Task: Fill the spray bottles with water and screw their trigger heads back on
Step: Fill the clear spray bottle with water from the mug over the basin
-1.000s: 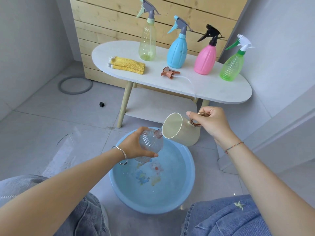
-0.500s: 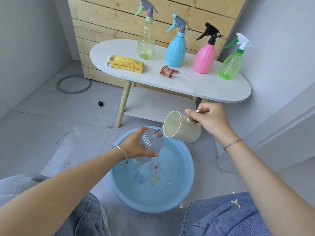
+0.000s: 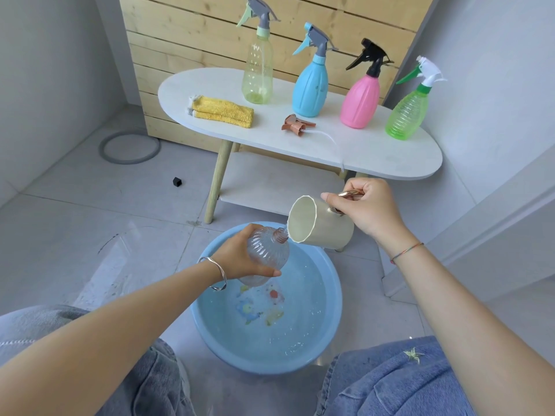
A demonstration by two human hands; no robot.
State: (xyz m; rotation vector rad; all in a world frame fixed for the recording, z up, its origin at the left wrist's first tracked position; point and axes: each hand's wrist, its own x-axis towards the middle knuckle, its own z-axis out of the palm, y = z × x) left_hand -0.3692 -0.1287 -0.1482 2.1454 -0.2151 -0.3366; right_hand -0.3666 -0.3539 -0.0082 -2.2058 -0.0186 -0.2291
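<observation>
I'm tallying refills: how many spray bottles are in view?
5. Four stand on the white table, heads on: pale yellow, blue, pink, green. The left hand holds the headless clear bottle above the basin. None seems hidden.

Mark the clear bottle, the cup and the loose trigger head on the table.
Clear bottle (image 3: 268, 250): head view, on its ribbed body.
Cup (image 3: 333, 229): head view, on its outer side wall.
Trigger head (image 3: 295, 126): head view, on its brown body.
</observation>
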